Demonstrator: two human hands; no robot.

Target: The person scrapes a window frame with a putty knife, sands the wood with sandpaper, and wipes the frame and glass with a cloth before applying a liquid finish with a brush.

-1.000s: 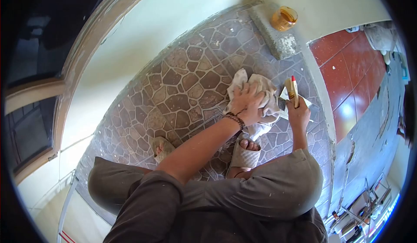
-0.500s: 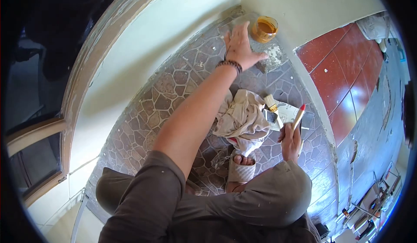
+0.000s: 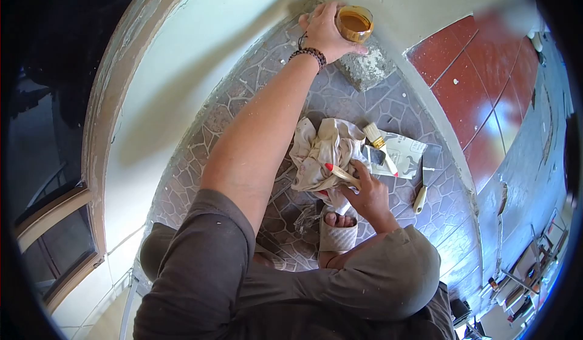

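Note:
At the top, my left hand (image 3: 327,33) is wrapped round the left side of a glass jar (image 3: 354,23) of orange-brown liquid. The jar is beside a rough block (image 3: 366,67) near the wall corner. My right hand (image 3: 369,195) grips a pale-handled tool (image 3: 344,176) with a red tip; its far end is hidden by the hand. Just left of this hand lies a crumpled cream cloth (image 3: 325,149). A paintbrush (image 3: 381,145) rests on a printed sheet (image 3: 404,152), and a scraper (image 3: 421,193) lies to the right.
Pale walls (image 3: 176,79) rise at the left and top. A wood-framed window (image 3: 54,218) is at the far left. Red tiles (image 3: 486,91) lie beyond a raised floor edge at the right, with assorted items at the lower right. A slippered foot (image 3: 338,234) is below the cloth.
My left hand has moved up and closed on the jar. My right hand has moved left with the red-tipped tool, towards the cloth, and the scraper now shows on the floor.

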